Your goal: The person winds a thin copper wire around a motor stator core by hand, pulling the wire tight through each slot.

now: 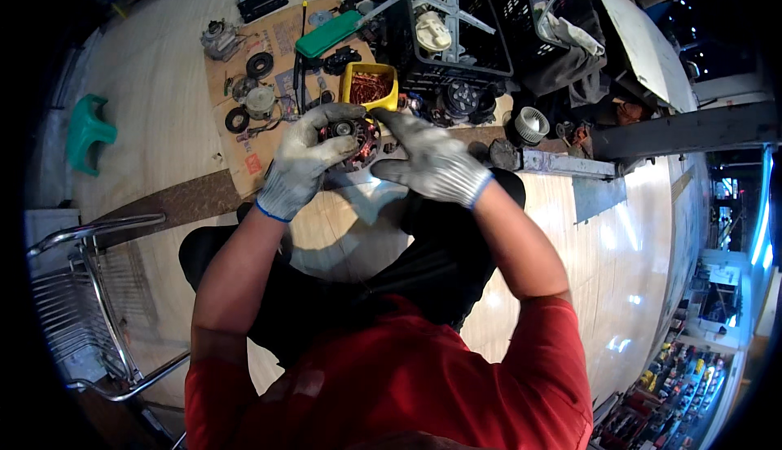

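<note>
1. Head view, nearest: red shirt (391,385) at the bottom edge, dark trousers (342,295) over bent knees, bare forearms rising from the lower edge.
2. Metal chair frame (98,303) stands at lower left, just beside the person's left knee.
3. Left hand (305,161), grey knit glove with blue cuff, is wrapped around the left side of a round motor stator (352,142); thumb lies across its front, fingers curl over the top rim. Firm grasp.
4. Right hand (432,161), same kind of glove, is spread with fingers extended; fingertips reach toward the stator's right edge. Cannot tell whether they actually touch it or grip it.
5. Stator sits between both hands, held up above the pale wooden floor (163,100), in front of the knees. Dark ring with coppery windings, small hub in the middle.
6. Just beyond the hands: yellow tray (352,83) holding copper wire scrap, resting on the floor.
7. Left of the tray: flattened cardboard sheet (252,161) strewn with small motor parts, black rings and a round metal housing (261,100).
8. Green-handled tool (330,33) lies tilted across the cardboard's far edge.
9. Behind the tray: black plastic crate (489,51) with a white part and metal bars inside; a second crate with cloth beside it on the right.
10. Small white fan wheel (531,124) sits right of the crate.
11. Far left: green plastic stool (88,128), well apart from everything.
</note>
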`<state>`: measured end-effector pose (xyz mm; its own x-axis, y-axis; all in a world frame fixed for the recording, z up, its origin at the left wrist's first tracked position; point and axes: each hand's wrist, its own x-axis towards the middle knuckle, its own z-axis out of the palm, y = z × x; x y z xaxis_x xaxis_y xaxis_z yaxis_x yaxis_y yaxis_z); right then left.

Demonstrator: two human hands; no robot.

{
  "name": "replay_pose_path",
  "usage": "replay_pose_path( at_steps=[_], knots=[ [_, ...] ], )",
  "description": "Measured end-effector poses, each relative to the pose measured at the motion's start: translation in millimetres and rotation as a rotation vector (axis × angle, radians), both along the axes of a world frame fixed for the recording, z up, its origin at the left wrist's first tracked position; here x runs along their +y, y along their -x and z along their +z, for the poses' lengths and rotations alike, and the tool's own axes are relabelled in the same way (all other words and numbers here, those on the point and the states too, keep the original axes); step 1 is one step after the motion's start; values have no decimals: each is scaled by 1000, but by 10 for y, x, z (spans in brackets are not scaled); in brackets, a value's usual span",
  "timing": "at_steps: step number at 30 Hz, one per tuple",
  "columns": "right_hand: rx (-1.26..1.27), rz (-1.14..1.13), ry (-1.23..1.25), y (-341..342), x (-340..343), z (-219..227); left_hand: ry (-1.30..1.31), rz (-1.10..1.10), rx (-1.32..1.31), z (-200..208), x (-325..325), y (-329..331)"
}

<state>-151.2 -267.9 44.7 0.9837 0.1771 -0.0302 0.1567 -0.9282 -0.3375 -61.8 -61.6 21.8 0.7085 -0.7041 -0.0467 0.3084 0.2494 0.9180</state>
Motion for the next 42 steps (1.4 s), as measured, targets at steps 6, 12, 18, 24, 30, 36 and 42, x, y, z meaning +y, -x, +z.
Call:
replay_pose_path(
  at_steps=[6, 12, 18, 24, 30, 36, 42],
  knots=[
    [114, -67, -98, -256, 43, 104, -12, 35, 48, 70, 83, 19],
    [-185, -126, -104, -177, -48, 250, -27, 68, 121, 231, 153, 36],
    [202, -79, -313, -236, 203, 134, 1, 73, 49, 101, 140, -30],
    [211, 44, -565, -376, 186, -306, -127, 104, -161, -56, 116, -103],
    [33, 20, -282, -322, 50, -134, -157, 101, -138, 21, 132, -83],
    [-30, -47, 37, -62, 112, 335, -280, 309, -165, -72, 98, -110],
    [-10, 18, 329, 566, 166, 499, 39, 611, 221, -214, 24, -299]
  ],
)
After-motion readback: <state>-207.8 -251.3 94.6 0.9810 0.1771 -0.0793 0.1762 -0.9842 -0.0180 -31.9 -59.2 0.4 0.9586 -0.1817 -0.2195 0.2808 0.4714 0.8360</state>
